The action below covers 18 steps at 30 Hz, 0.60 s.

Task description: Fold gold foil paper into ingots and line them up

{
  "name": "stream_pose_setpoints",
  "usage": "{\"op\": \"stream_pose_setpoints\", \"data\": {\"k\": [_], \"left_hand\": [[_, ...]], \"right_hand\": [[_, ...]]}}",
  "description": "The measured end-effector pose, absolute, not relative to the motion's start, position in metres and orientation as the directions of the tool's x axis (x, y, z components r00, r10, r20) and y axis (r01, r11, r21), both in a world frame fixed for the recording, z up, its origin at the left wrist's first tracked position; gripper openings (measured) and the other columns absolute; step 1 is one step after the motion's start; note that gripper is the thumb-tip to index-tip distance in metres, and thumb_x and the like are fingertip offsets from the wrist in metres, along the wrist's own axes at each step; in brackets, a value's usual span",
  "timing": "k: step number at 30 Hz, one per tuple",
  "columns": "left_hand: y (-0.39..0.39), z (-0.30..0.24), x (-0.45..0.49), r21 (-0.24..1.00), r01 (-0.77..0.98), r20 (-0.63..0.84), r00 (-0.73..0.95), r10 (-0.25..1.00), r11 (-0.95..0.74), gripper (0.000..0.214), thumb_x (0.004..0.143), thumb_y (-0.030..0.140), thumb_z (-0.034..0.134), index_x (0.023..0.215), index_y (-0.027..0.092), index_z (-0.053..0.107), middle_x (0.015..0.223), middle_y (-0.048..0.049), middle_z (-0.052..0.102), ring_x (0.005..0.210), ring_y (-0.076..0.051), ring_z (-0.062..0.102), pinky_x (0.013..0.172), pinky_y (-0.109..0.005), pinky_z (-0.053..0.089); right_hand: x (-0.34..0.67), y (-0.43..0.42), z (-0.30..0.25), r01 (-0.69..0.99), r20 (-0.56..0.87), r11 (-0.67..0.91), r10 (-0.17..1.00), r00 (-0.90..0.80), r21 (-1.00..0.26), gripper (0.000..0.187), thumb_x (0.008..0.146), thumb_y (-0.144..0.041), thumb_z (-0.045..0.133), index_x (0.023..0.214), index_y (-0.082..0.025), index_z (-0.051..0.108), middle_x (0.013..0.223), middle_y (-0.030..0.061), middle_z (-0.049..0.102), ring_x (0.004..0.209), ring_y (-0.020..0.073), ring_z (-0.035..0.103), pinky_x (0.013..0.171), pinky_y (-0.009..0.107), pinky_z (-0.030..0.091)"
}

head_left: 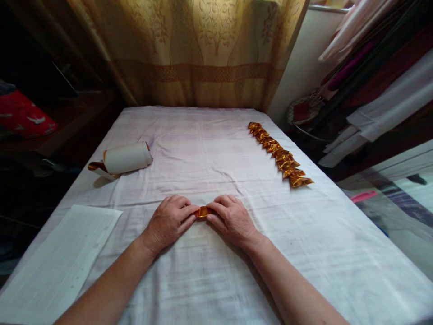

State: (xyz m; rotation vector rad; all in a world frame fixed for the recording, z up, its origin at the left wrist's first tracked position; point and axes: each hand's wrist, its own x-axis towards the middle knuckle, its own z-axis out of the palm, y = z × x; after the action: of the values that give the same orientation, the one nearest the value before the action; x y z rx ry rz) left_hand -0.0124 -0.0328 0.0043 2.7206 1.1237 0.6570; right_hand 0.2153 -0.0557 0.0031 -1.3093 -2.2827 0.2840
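Between my hands is a small piece of shiny gold foil paper [202, 211], low over the white cloth. My left hand [171, 220] pinches its left end between thumb and fingers. The right end is gripped the same way by my right hand [232, 218]. Only the middle of the foil shows; my fingers hide both ends. Toward the far right lies a row of folded gold foil pieces [278, 153], overlapping one another. A roll of paper [127, 158], white outside and gold inside, rests at the far left with a loose end curling out.
White cloth covers the table [189, 149]. Lined paper sheets [61, 262] lie at the near left. A patterned curtain [196, 49] hangs behind the far edge. Clothes [389, 99] hang at the right, and a red patterned item [25, 113] stands on a dark surface at the left.
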Motion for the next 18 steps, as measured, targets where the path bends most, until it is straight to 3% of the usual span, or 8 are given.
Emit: {"op": "stream_pose_setpoints", "data": {"k": [7,18], "left_hand": [[-0.033,0.004,-0.013,0.325,0.631,0.328,0.624,0.710,-0.704,0.024,0.099,0.032,0.049,0.101,0.023,0.071,0.090,-0.0034,0.068,0.086,-0.018,0.058,0.080,-0.035,0.043],[-0.033,0.002,-0.010,0.388,0.673,0.292,0.558,0.777,-0.629,0.024,0.099,0.034,0.049,0.097,0.021,0.069,0.086,-0.0030,0.070,0.082,-0.019,0.060,0.078,-0.035,0.043]], "right_hand": [[0.221,-0.053,-0.004,0.711,0.352,0.551,0.832,-0.428,-0.438,0.017,0.095,-0.020,0.055,0.101,-0.022,0.071,0.094,0.0057,0.067,0.085,0.0187,0.058,0.079,0.033,0.044],[0.211,-0.052,-0.003,0.784,0.259,0.418,0.907,-0.332,-0.459,0.015,0.095,-0.022,0.053,0.093,-0.021,0.068,0.086,0.0044,0.065,0.082,0.0187,0.057,0.077,0.032,0.039]]}}
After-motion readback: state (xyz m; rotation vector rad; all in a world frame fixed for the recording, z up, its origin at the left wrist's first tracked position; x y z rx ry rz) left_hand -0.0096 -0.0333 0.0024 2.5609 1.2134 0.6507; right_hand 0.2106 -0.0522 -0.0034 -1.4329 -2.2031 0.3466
